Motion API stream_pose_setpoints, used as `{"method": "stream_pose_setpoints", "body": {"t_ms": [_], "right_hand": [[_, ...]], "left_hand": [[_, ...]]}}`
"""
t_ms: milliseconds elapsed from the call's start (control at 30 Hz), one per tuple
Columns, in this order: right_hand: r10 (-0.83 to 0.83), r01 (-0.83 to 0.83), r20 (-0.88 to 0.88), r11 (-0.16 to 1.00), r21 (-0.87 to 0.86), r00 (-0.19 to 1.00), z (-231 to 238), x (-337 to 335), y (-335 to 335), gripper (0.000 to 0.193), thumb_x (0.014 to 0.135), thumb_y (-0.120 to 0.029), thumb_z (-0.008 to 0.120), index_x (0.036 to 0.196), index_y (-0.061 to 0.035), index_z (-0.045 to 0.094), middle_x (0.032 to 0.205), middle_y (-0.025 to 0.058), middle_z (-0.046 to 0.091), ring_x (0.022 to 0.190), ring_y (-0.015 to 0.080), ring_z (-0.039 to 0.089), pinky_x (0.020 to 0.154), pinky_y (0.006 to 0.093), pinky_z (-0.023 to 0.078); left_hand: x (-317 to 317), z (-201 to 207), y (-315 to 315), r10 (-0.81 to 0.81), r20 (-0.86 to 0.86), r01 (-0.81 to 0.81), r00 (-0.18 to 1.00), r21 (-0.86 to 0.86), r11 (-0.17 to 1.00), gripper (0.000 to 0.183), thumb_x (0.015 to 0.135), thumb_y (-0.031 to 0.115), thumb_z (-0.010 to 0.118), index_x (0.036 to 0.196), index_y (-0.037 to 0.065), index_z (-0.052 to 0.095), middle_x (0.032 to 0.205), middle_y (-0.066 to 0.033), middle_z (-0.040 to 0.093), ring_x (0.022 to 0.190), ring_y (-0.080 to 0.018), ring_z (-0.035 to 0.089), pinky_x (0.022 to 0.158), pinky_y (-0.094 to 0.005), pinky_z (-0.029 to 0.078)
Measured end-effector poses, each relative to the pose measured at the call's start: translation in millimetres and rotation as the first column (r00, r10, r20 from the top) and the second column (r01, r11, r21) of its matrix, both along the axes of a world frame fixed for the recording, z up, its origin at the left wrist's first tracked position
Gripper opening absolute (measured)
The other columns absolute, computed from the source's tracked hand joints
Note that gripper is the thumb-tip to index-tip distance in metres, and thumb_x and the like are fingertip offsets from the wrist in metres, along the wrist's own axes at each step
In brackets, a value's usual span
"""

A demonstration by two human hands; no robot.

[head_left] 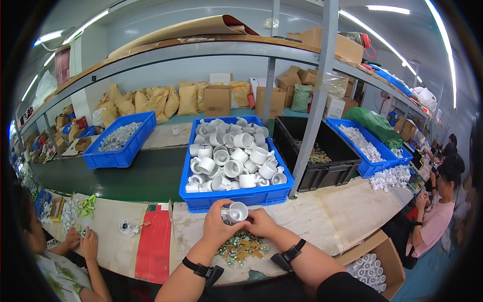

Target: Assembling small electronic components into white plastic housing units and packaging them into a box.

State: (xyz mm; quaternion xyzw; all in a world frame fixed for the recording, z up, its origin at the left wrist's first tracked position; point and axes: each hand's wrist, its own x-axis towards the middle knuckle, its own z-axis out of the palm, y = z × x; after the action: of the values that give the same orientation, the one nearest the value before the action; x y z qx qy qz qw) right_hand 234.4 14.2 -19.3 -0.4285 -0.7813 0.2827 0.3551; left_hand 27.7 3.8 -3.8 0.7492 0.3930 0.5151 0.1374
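A white, cup-shaped plastic housing (pixel 237 212) with a slotted inside faces up between my hands. My left hand (pixel 216 224) is closed around its left side. The fingers of my right hand (pixel 262 223) press at its lower right edge; whether they also pinch a small part is hidden. On the worktop just below my hands lies a loose pile of small green and yellowish circuit boards (pixel 242 250). Right in front of me stands a blue bin (pixel 226 204), heaped with white housings (pixel 232 168) of the same kind.
A black crate (pixel 327 176) with more boards stands right of the blue bin, behind a grey post (pixel 314 100). A carton (pixel 395 256) of white parts is at lower right. Co-workers sit on both sides. At left lies a white part with a wire (pixel 128 228).
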Motion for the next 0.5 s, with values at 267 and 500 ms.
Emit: {"method": "stream_pose_setpoints", "body": {"t_ms": [267, 500], "right_hand": [[0.172, -0.152, -0.309, 0.984, 0.087, 0.935, 2, -10, -3, 0.078, 0.089, -0.020, 0.084, 0.154, -0.0097, 0.042, 0.093, 0.0127, 0.077, 0.077, 0.0235, 0.075, 0.069, 0.0347, 0.056], [0.105, -0.106, -0.062, 0.994, -0.024, 0.993, 2, -3, -3, 0.074, 0.088, -0.020, 0.084, 0.150, -0.0077, 0.047, 0.088, 0.0119, 0.074, 0.074, 0.0245, 0.073, 0.066, 0.0365, 0.054]], "left_hand": [[1, -4, 1, 0.017, 0.137, -0.020, 0.990, 0.015, 1.000, 0.092, 0.063, 0.026, 0.106, 0.130, 0.004, 0.048, 0.121, -0.0167, 0.063, 0.111, -0.0317, 0.066, 0.096, -0.0413, 0.055], [2, -9, 10, -0.046, 0.251, 0.019, 0.967, 0.109, 0.994, 0.095, 0.064, 0.022, 0.107, 0.132, 0.007, 0.042, 0.119, -0.0132, 0.062, 0.112, -0.0240, 0.065, 0.092, -0.0387, 0.059]]}}
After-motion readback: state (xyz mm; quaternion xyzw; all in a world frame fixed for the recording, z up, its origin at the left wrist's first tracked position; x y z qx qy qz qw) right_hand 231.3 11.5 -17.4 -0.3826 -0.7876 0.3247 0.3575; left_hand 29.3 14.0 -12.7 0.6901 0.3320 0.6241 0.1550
